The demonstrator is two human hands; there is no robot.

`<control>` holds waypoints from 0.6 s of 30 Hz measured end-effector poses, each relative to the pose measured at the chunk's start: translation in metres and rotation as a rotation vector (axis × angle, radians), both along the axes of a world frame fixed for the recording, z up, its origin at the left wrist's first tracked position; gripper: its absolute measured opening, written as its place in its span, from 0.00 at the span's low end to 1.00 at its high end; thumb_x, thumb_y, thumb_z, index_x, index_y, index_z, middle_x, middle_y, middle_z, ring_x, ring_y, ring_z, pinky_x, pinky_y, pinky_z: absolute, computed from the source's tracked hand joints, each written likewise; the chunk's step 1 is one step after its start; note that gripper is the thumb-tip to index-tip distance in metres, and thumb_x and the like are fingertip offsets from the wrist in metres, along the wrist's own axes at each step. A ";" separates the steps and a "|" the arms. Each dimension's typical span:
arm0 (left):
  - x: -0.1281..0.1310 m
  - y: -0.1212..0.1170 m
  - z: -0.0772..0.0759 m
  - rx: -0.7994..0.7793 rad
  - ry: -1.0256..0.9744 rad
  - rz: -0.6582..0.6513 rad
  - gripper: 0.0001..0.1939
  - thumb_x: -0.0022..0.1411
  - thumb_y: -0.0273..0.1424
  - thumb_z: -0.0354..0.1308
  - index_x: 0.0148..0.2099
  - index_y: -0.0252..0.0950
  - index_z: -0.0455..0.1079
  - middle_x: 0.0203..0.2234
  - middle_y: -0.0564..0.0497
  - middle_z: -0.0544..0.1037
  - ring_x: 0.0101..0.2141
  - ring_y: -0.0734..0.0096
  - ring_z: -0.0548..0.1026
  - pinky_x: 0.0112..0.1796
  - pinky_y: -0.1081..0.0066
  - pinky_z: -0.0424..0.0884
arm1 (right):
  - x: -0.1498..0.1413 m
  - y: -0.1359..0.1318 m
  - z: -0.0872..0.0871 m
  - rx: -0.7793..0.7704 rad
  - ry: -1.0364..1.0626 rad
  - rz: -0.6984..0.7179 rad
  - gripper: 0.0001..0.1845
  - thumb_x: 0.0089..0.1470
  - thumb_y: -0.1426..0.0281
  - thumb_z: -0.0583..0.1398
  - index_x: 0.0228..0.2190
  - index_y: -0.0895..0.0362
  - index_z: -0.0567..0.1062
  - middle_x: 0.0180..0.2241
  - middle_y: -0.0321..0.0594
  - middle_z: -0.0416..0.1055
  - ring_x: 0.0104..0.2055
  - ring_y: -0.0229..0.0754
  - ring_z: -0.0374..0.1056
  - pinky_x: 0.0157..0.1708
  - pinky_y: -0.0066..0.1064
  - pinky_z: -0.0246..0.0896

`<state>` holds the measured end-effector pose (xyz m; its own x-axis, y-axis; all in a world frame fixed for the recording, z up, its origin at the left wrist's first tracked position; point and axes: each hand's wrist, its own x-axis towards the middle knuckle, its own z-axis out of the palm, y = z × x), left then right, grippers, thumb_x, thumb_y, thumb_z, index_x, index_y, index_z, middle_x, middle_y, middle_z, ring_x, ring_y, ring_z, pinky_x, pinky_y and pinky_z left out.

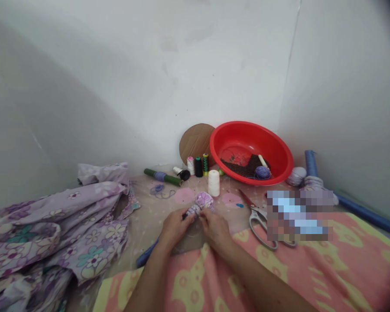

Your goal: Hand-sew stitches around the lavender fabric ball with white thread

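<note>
My left hand (175, 227) is closed around a blue stick (147, 255) whose upper end is wrapped in floral cloth. A rounded lilac floral cloth head (204, 200) tops the stick, pointing away from me. My right hand (216, 227) is beside the wrapped neck, thumb and fingers pinched together. What lies between those fingertips is too small to make out. Just beyond the cloth head stands a white thread cone (213, 183). Large scissors (259, 219) with grey handles lie to the right of my hands, blades partly apart.
A red basin (286, 162) leans at the back, holding dark cloth and a purple yarn ball (262, 173). Several thread spools (198, 167) stand near a cardboard disc (195, 141). Floral fabric (94, 238) is heaped left. Another cloth-headed blue stick (311, 164) leans right. A pink-yellow cloth (195, 281) lies in front.
</note>
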<state>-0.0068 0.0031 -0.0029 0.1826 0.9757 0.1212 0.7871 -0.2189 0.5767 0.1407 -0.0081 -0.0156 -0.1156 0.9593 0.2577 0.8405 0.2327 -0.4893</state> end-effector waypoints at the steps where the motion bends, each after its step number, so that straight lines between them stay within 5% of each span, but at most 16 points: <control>1: 0.000 0.000 0.000 0.002 -0.003 -0.003 0.18 0.55 0.40 0.44 0.39 0.38 0.70 0.31 0.51 0.75 0.32 0.70 0.70 0.30 0.78 0.59 | 0.000 0.000 0.000 0.001 -0.008 -0.005 0.11 0.51 0.70 0.49 0.33 0.52 0.70 0.28 0.40 0.73 0.31 0.43 0.68 0.25 0.28 0.50; 18: -0.001 0.002 -0.002 0.033 0.007 -0.053 0.18 0.56 0.40 0.43 0.38 0.38 0.70 0.30 0.53 0.75 0.30 0.72 0.70 0.30 0.78 0.59 | -0.002 0.007 -0.006 0.013 0.094 -0.056 0.11 0.52 0.68 0.49 0.30 0.51 0.71 0.28 0.36 0.73 0.31 0.39 0.67 0.26 0.26 0.50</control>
